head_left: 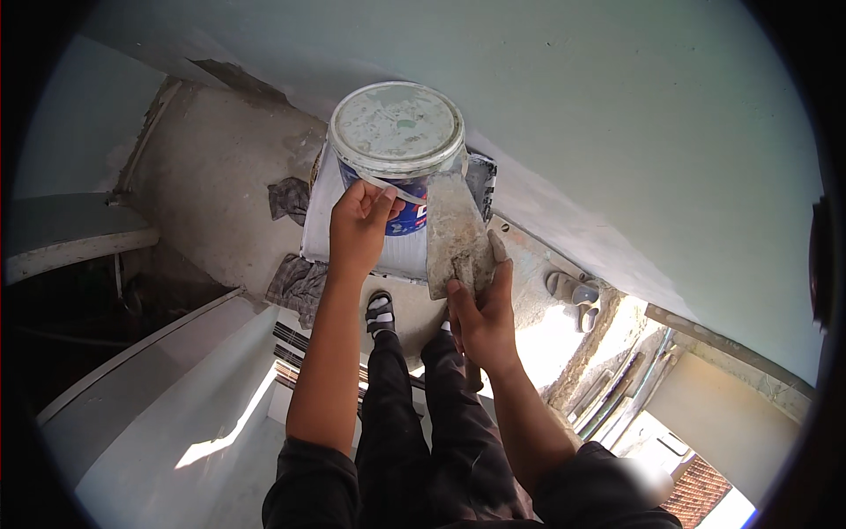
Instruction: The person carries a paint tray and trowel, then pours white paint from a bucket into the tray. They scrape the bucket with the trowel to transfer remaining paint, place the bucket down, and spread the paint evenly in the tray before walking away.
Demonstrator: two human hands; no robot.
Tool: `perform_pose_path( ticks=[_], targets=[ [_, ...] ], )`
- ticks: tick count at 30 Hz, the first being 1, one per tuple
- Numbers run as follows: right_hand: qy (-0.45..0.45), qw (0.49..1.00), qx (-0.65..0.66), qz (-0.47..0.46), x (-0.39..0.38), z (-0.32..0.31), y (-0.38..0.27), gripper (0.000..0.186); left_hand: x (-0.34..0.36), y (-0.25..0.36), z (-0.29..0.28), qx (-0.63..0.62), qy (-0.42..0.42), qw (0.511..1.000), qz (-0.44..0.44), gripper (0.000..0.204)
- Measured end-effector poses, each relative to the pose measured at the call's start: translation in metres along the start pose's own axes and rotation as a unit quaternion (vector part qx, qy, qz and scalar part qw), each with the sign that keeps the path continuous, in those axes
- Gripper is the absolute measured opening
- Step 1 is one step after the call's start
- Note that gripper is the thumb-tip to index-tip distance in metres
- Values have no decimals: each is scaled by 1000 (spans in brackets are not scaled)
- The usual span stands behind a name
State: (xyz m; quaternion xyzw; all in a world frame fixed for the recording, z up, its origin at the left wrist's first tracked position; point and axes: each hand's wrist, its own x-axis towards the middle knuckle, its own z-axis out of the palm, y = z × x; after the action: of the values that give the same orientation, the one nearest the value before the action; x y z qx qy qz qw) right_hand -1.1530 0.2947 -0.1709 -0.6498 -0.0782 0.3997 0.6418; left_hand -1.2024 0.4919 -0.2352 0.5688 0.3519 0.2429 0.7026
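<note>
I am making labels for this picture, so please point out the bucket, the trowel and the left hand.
Bucket [397,148]: head view, on its lid.
Trowel [458,227]: head view, on its blade.
Left hand [359,222]: head view, on its back.

Your head camera looks steeply down from above and behind your grip, near enough that your left hand and right hand sit mid-view. It faces the bucket just beyond them, its wide fisheye also taking in the wall past your grip and your legs on its near side.
</note>
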Motion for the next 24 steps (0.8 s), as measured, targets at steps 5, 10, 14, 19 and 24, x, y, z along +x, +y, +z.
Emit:
perform_pose_path(
  ticks=[5, 10, 14, 19, 24],
  targets=[
    [22, 992, -124, -15, 4, 8, 11, 70, 0, -11, -1, -50, -10, 998, 30, 15],
    [17, 989, -149, -6, 10, 10, 13, 72, 0, -13, -1, -59, -9, 998, 31, 15],
    [23, 988, -152, 12, 8, 14, 11, 72, 0, -12, -3, -53, -13, 998, 24, 15],
    [19, 991, -134, 5, 7, 18, 9, 72, 0, -12, -5, -14, -15, 1000, 16, 16],
    [25, 990, -136, 9, 6, 23, 4, 69, 0, -9, -4, -23, -15, 999, 17, 17]
  ],
)
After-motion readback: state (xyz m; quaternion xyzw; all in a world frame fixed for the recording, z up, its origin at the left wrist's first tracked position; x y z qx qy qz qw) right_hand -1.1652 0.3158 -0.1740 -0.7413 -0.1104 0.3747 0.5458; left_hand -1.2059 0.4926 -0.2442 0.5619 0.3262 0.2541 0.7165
